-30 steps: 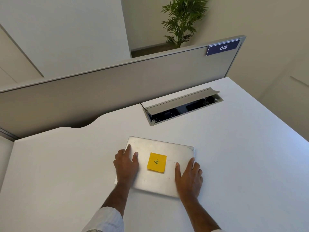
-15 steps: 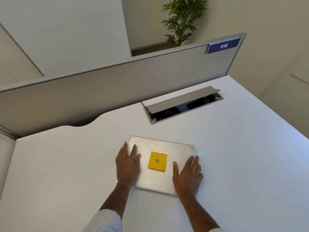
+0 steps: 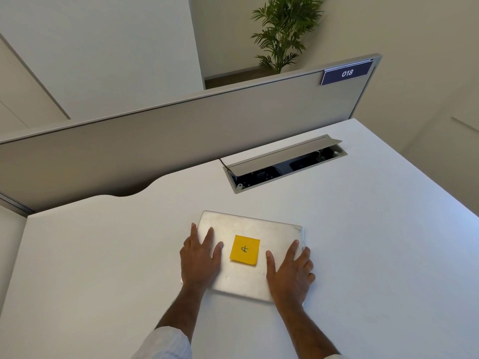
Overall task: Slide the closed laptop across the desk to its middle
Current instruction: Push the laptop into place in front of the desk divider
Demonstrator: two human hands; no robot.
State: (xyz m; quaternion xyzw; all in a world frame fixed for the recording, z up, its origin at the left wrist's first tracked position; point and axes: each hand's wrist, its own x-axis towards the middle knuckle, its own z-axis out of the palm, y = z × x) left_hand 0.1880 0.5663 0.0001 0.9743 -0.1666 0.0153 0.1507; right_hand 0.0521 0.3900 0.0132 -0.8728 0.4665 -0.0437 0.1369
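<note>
The closed silver laptop [image 3: 274, 231] lies flat on the white desk [image 3: 363, 255], slightly turned, with a yellow sticky note [image 3: 245, 250] in the middle of its lid. My left hand [image 3: 201, 257] rests palm down on the lid's left side, fingers spread, the outer fingers at the left edge. My right hand [image 3: 291, 273] presses palm down on the lid's near right corner, fingers spread toward the right edge. Both hands hold the laptop against the desk.
An open cable hatch [image 3: 285, 164] with a raised flap is sunk into the desk behind the laptop. A grey partition [image 3: 181, 141] with a sign reading 018 [image 3: 346, 73] borders the far edge. The desk's right edge [image 3: 425, 174] runs diagonally. A plant [image 3: 282, 29] stands beyond.
My left hand's fingers have stretched out flatter over the lid's left side. The laptop has barely shifted on the desk, with both hands staying on it.
</note>
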